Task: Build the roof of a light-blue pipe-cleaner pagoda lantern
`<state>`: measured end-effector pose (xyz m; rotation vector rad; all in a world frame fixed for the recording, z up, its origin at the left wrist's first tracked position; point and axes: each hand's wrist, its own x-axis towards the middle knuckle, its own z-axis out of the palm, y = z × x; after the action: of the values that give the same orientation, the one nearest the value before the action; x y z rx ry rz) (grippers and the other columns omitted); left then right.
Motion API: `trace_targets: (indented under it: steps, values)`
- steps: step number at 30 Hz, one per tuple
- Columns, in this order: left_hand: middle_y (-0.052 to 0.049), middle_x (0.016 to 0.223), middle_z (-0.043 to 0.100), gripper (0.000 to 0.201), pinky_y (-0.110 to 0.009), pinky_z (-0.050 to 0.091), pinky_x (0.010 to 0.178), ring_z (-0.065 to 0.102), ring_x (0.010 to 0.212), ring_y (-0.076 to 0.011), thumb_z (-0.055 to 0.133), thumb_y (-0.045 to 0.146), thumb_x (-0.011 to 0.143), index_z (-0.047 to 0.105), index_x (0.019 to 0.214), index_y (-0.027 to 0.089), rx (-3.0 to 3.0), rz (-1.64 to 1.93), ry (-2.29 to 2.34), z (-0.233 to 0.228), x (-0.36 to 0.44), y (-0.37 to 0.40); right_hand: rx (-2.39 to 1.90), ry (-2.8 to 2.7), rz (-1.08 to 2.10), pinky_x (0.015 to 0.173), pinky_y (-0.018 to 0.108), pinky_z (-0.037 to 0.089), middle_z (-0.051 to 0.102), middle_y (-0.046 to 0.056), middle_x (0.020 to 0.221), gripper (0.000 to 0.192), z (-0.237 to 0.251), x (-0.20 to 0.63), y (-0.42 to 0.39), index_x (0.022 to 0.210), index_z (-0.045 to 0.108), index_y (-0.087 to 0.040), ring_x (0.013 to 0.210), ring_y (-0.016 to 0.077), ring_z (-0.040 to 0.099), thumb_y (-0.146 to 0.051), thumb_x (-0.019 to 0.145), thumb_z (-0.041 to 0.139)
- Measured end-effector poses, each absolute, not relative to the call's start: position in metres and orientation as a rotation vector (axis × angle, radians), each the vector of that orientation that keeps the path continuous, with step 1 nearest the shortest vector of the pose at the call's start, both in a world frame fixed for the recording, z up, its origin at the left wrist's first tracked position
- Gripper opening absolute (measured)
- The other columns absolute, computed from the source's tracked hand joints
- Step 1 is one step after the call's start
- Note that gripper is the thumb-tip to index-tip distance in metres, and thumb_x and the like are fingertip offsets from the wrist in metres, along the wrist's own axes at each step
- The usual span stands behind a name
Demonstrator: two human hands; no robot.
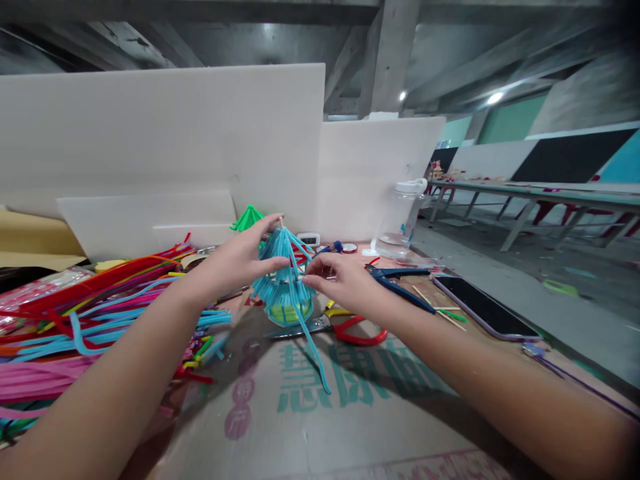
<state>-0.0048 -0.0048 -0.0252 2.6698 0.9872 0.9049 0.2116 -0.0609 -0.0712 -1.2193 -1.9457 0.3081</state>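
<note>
Keep the left hand (240, 260) pinched on the blue cone (284, 283) near its tip while the right hand (345, 283), fingertips together on its side, seats the strand snugly.

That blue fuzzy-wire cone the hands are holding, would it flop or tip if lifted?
The blue cone probably feels very light: it is thin fuzzy wires around a stick. The loose strand trailing onto the cardboard looks bendy. The left hand pinches its tip and the right hand touches its side, so it may tip unaided.
</note>
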Motion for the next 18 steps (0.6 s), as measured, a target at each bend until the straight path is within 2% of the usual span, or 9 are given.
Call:
trace_targets:
  steps: [5, 13, 18]
  values:
    - [-0.016, 0.142, 0.052, 0.074, -0.047, 0.044, 0.106, 0.050, 0.130, -0.0307, 0.066, 0.045, 0.084, 0.037, 0.146, 0.017, 2.506, 0.909, 0.855, -0.029, -0.008, 0.007, -1.320, -2.081, 0.301, 0.063, 0.026, 0.040, 0.066, 0.000, 0.077, 0.013, -0.054, 0.226, -0.064, 0.085, 0.064, -0.019, 0.070, 0.0131, 0.058, -0.030, 0.089, 0.059]
    - [-0.013, 0.150, 0.045, 0.066, -0.049, 0.042, 0.110, 0.047, 0.134, -0.0315, 0.064, 0.041, 0.088, 0.038, 0.147, 0.025, 2.363, 0.879, 0.658, -0.037, -0.021, 0.029, -1.479, -2.223, -0.045, 0.062, 0.026, 0.036, 0.070, 0.002, 0.084, 0.017, -0.049, 0.235, -0.065, 0.089, 0.068, -0.021, 0.073, 0.0147, 0.059, -0.035, 0.089, 0.059]
    - [-0.010, 0.152, 0.043, 0.066, -0.048, 0.039, 0.114, 0.044, 0.137, -0.0312, 0.064, 0.040, 0.090, 0.037, 0.149, 0.029, 2.310, 0.839, 0.575, -0.040, -0.029, 0.039, -1.575, -2.299, -0.002, 0.061, 0.027, 0.037, 0.072, 0.003, 0.088, 0.021, -0.046, 0.248, -0.060, 0.093, 0.070, -0.022, 0.074, 0.0160, 0.062, -0.038, 0.091, 0.057]
